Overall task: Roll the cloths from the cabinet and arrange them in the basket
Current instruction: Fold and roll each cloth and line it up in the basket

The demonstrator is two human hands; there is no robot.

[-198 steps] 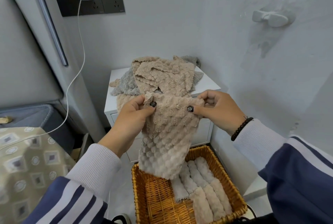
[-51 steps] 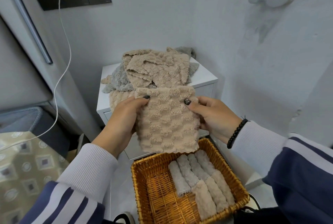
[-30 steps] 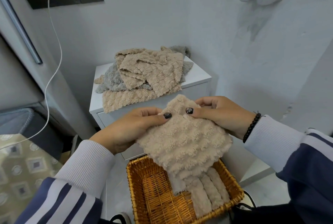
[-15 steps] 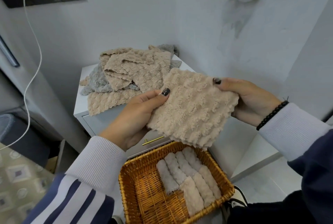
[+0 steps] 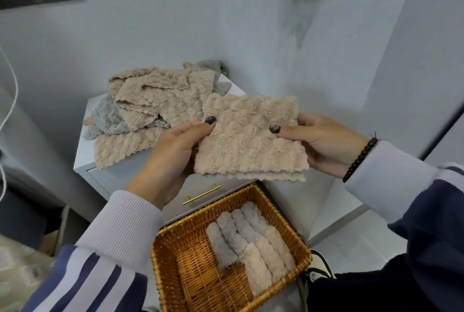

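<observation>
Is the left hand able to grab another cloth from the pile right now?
Probably not yet. The left hand and right hand both grip the folded beige cloth. The pile on the cabinet lies uncovered just beyond it.

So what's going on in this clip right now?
A person holds a folded beige fluffy cloth flat between the left hand and right hand, not yet rolled, above a woven wicker basket. Six rolled cloths, grey and beige, already lie in it. A loose pile of unrolled cloths waits on the white cabinet.
</observation>
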